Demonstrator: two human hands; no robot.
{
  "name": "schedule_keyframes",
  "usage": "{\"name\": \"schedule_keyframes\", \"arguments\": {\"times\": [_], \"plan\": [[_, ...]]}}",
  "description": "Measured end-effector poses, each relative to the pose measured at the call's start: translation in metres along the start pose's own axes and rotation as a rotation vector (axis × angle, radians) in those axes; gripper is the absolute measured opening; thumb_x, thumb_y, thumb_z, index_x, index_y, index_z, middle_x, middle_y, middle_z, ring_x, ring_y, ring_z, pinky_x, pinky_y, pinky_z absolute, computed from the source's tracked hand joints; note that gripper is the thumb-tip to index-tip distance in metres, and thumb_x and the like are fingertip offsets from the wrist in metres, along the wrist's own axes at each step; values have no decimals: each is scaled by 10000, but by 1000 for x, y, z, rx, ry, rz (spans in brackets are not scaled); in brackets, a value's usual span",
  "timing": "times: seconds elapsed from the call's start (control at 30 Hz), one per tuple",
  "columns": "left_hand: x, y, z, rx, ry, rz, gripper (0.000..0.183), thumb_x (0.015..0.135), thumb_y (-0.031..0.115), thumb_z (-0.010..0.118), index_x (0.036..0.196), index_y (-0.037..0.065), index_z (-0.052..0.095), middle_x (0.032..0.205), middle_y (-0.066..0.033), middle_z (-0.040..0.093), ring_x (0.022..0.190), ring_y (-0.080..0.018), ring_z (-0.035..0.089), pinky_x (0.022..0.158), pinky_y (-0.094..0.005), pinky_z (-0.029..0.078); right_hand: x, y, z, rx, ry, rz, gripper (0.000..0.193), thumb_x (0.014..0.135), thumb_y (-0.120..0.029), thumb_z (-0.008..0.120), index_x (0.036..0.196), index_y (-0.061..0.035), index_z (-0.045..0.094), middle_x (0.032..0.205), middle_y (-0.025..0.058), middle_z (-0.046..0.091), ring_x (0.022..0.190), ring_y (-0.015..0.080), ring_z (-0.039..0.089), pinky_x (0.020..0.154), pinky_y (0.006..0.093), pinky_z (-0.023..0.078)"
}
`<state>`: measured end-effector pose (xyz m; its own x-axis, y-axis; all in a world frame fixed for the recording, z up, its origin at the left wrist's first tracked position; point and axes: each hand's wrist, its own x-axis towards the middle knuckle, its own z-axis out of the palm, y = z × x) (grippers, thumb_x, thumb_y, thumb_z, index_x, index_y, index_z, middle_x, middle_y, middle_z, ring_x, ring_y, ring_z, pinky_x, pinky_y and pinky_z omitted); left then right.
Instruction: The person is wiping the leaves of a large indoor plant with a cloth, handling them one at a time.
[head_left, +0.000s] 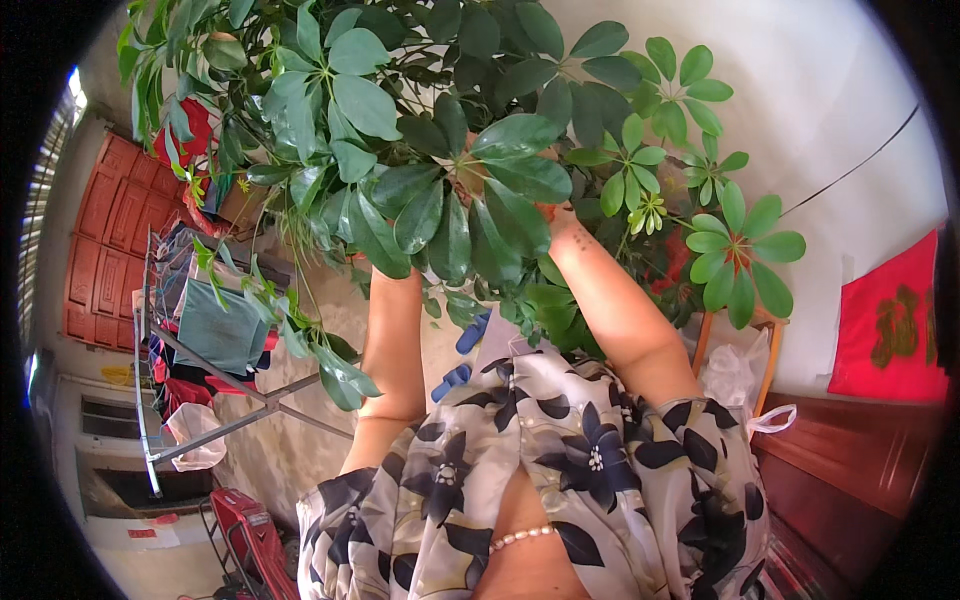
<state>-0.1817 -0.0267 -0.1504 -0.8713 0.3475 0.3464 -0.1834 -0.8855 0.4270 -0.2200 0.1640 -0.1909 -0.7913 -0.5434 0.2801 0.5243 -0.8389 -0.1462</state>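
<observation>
A tall potted-type plant with glossy, umbrella-shaped leaf clusters (440,215) fills the upper middle of the head view. Both my arms reach up into it. My left forearm (393,335) rises into the foliage, and large dark leaves cover my left hand. On the right, my right hand (563,225) shows only at its wrist side; its fingers disappear behind a broad leaf. I cannot make out what either hand holds. Lighter green leaf clusters (740,245) spread to the right of my right arm.
On the left stands a metal drying rack (265,402) hung with clothes and a grey-green cloth (220,320). A red folded cart (250,540) is below it. Blue slippers (452,382) lie on the floor. At right are a wooden chair (770,365), a brown cabinet (850,450) and a red hanging (885,320).
</observation>
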Motion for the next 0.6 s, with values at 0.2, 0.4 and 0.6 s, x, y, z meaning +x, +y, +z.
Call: {"name": "schedule_keyframes", "arguments": {"times": [0.2,0.4,0.6], "plan": [[-5,17,19,51,128,35,411,894,255,493,1219,3,493,1251,-190,497,1109,-326,511,1007,-425,394,9,1,19,2740,23,1442,326,803,-109,626,1118,-63,558,1068,49,573,978,136,542,849,282,431],[4,-18,8,539,294,342,415,901,300,483,1201,13,495,1201,-128,516,1109,-288,488,1034,-415,350,8,46,83,3813,201,1792,441,653,-84,670,1082,-92,566,959,76,590,907,271,578,754,361,462],[-13,-51,-36,-22,211,-64,390,903,316,444,1133,29,575,1312,-148,478,1246,-300,422,1036,-486,323,15,101,114,3585,807,1959,499,639,-94,661,1120,-120,529,936,55,544,851,263,579,717,392,479]]}}
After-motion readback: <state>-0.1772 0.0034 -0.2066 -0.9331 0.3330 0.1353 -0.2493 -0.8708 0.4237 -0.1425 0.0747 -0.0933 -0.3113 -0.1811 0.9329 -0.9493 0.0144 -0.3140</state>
